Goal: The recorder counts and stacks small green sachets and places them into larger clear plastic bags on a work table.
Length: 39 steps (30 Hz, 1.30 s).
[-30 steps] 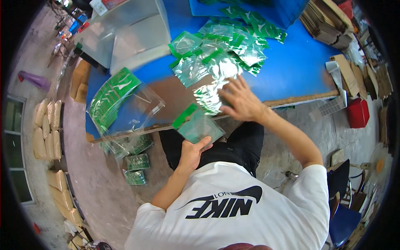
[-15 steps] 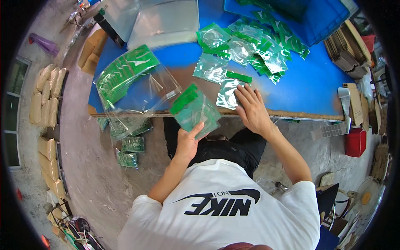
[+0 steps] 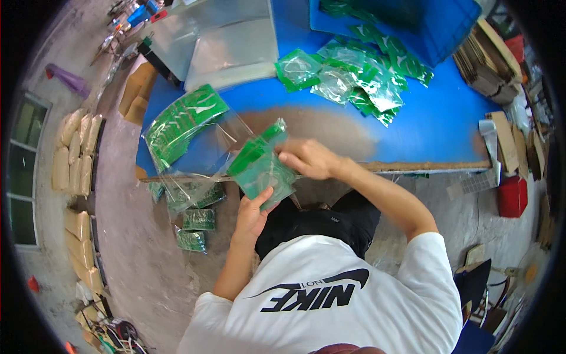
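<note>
Left hand (image 3: 254,213) and right hand (image 3: 306,159): one stack of green bagged boards (image 3: 259,168) is gripped between them, over the table edge (image 3: 413,166). One loose pile of bags (image 3: 354,76) is seen beyond the right hand; three packets (image 3: 194,221) lie on the floor left of the left hand.

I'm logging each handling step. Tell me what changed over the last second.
The right hand left the loose packets on the blue table and came back to the green packet stack, which it now grips together with the left hand. The stack itself has risen from below the table edge to level with it. The pile of green packets farther back and the clear bag of green boards stayed put.
</note>
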Each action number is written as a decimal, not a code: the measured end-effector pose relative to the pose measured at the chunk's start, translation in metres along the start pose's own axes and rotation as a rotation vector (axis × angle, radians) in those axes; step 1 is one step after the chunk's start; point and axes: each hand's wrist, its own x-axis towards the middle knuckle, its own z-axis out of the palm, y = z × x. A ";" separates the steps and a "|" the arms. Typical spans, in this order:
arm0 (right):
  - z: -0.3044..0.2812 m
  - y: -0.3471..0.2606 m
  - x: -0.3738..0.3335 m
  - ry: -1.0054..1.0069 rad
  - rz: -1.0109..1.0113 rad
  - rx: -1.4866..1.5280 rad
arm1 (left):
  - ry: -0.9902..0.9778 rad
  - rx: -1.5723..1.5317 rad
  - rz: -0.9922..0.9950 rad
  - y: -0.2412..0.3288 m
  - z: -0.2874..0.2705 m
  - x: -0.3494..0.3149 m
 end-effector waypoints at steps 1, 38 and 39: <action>-0.007 -0.001 0.002 -0.209 0.051 0.025 | 0.001 0.032 -0.099 0.000 0.001 -0.001; -0.068 0.107 0.104 0.349 0.071 -0.652 | -0.089 -0.308 -0.022 -0.027 -0.005 0.002; -0.059 0.102 0.101 0.280 0.077 -0.778 | -0.112 -0.303 0.007 -0.029 -0.009 -0.001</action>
